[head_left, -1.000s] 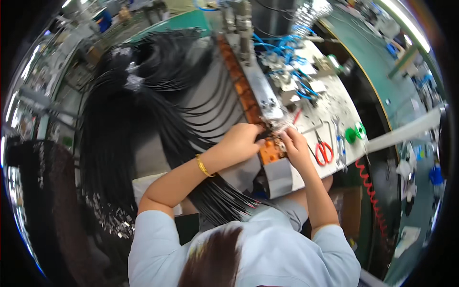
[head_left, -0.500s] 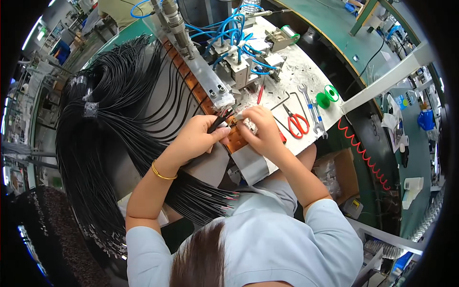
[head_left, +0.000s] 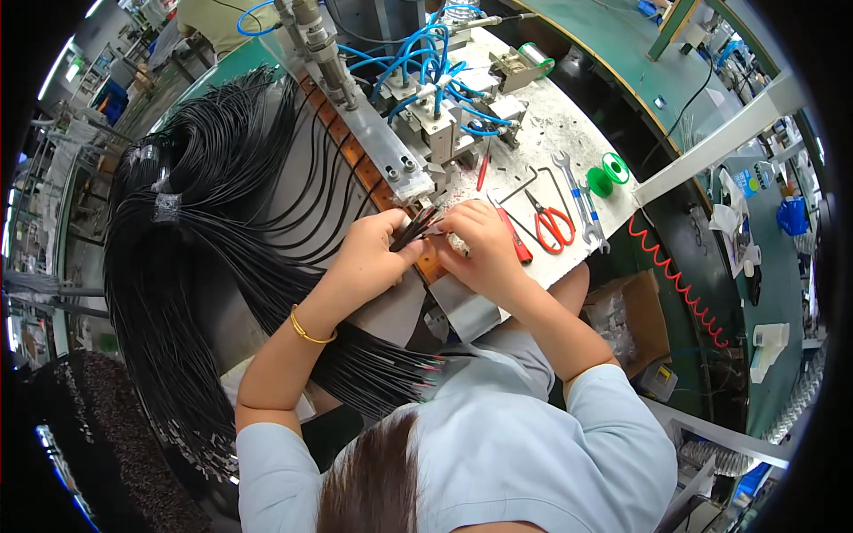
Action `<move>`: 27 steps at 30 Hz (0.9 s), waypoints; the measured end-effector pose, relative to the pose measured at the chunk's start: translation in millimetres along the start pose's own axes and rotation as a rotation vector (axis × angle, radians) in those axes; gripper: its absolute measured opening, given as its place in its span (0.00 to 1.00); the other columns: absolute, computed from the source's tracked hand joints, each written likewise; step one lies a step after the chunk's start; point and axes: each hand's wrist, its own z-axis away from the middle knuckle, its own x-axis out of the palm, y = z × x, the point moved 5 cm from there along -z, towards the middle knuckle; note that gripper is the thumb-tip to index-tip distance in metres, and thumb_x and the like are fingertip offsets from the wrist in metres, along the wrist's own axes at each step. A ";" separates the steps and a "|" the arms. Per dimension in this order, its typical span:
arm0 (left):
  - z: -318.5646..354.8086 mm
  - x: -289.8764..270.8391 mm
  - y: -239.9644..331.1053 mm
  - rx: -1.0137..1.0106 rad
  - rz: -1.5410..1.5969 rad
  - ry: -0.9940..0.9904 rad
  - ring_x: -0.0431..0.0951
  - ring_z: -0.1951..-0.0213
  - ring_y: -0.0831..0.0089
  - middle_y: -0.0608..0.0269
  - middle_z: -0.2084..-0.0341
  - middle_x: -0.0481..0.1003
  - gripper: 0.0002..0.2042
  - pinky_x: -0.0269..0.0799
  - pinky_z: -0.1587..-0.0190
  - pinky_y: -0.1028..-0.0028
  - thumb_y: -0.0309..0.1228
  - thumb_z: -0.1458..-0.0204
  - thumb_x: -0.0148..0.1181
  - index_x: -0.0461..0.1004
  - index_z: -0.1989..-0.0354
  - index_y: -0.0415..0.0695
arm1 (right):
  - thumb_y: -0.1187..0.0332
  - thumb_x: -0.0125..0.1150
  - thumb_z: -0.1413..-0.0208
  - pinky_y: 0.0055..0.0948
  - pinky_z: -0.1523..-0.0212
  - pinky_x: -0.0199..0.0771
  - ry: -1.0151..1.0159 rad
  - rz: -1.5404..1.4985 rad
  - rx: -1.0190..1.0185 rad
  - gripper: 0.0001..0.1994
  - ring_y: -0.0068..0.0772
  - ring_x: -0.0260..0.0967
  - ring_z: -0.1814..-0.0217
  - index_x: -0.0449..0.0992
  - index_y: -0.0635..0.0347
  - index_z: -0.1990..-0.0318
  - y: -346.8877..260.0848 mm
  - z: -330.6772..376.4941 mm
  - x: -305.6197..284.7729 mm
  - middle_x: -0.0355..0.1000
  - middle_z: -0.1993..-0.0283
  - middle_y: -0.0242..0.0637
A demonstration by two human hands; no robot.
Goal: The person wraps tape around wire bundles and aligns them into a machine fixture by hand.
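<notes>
Cables [head_left: 410, 234] at centre seem part-done, pinched in the left hand [head_left: 368, 258]; the right hand [head_left: 481, 243] is at their tips, grip unclear. The lower-centre bundle [head_left: 369, 362] appears untreated.

- black cables [head_left: 240, 253]: smooth plastic sheathing, faint sheen
- wrench [head_left: 571, 182]: shiny metal
- scissors [head_left: 544, 213]: glossy red plastic handles
- counter [head_left: 555, 115]: pale, matt
- bracelet [head_left: 306, 333]: polished, gold-coloured metal
- shirt [head_left: 524, 435]: matt cloth
- box [head_left: 653, 311]: matt cardboard
</notes>
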 end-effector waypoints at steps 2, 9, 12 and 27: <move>1.9 1.3 1.3 -0.012 0.026 -0.007 0.65 0.81 0.87 0.71 0.81 0.69 0.09 0.62 0.79 0.81 0.31 0.44 0.57 0.72 0.70 0.38 | 0.70 0.59 0.49 0.35 0.60 0.63 -0.036 0.031 0.015 0.05 0.42 0.66 0.65 0.71 0.62 0.69 -0.1 3.3 -2.4 0.69 0.71 0.38; -3.7 -1.6 2.4 0.176 -0.066 0.004 0.67 0.76 0.85 0.71 0.81 0.68 0.09 0.64 0.75 0.80 0.31 0.43 0.56 0.71 0.71 0.37 | 0.69 0.55 0.45 0.34 0.58 0.61 0.002 -0.095 0.163 0.06 0.42 0.65 0.64 0.69 0.62 0.68 17.2 1.3 -5.7 0.68 0.69 0.40; -5.3 2.6 -1.4 0.079 0.092 -0.110 0.66 0.75 0.84 0.71 0.81 0.68 0.10 0.63 0.73 0.79 0.31 0.43 0.57 0.71 0.72 0.37 | 0.68 0.53 0.43 0.34 0.58 0.61 -0.182 -0.362 0.297 0.06 0.42 0.64 0.62 0.69 0.62 0.68 23.3 3.6 9.9 0.67 0.69 0.40; -0.1 -9.5 5.7 0.021 -0.295 -0.031 0.70 0.79 0.61 0.51 0.83 0.71 0.11 0.66 0.72 0.67 0.31 0.48 0.59 0.72 0.70 0.33 | 0.66 0.52 0.41 0.34 0.66 0.63 -0.073 -0.308 0.479 0.10 0.41 0.64 0.69 0.68 0.65 0.70 45.9 15.8 3.3 0.66 0.74 0.41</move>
